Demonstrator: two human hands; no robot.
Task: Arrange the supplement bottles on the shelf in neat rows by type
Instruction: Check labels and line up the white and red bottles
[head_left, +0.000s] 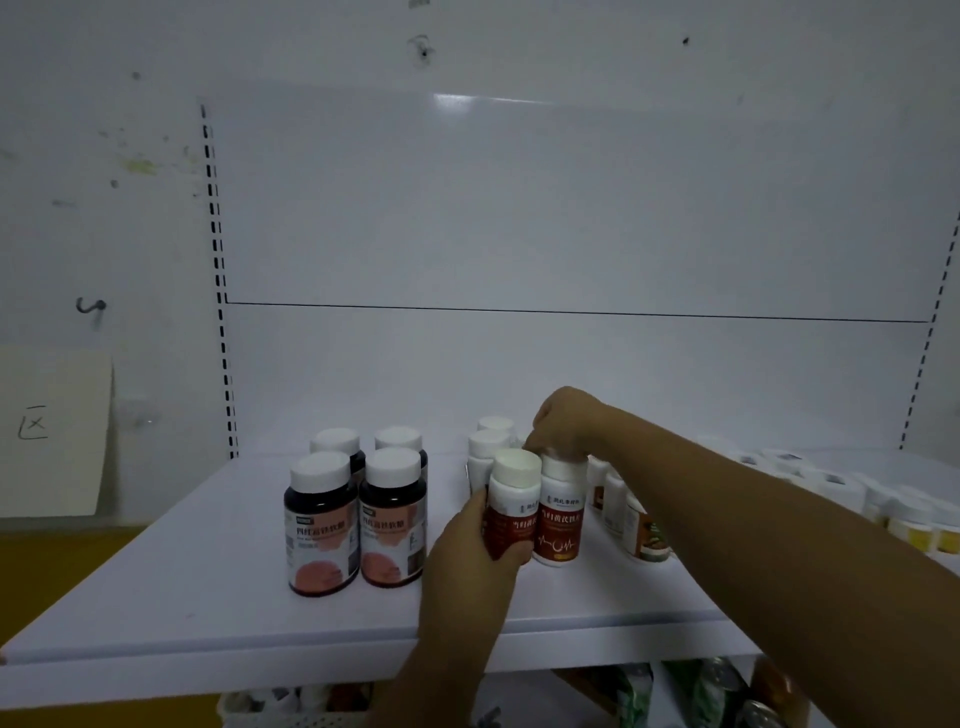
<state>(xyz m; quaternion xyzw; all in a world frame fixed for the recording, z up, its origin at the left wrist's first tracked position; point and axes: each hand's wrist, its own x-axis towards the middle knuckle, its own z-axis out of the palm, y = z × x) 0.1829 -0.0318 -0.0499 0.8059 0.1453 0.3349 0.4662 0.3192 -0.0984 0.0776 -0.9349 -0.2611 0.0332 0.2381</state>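
On the white shelf (208, 587), several dark bottles with pink labels and white caps (322, 525) stand in two short rows at the left. My left hand (475, 545) grips a white bottle with a red label (511, 501) from its left side. Right beside it stands a second red-label bottle (560, 519); my right hand (563, 421) comes over from the right and grips its cap from above. More white bottles (488, 447) stand behind these two.
A mixed cluster of white-capped bottles with orange and yellow labels (644, 535) crowds the shelf's right side under my right forearm. Below the shelf's front edge lie green and orange packets (717, 691). A slotted upright (221, 312) borders the back panel at left.
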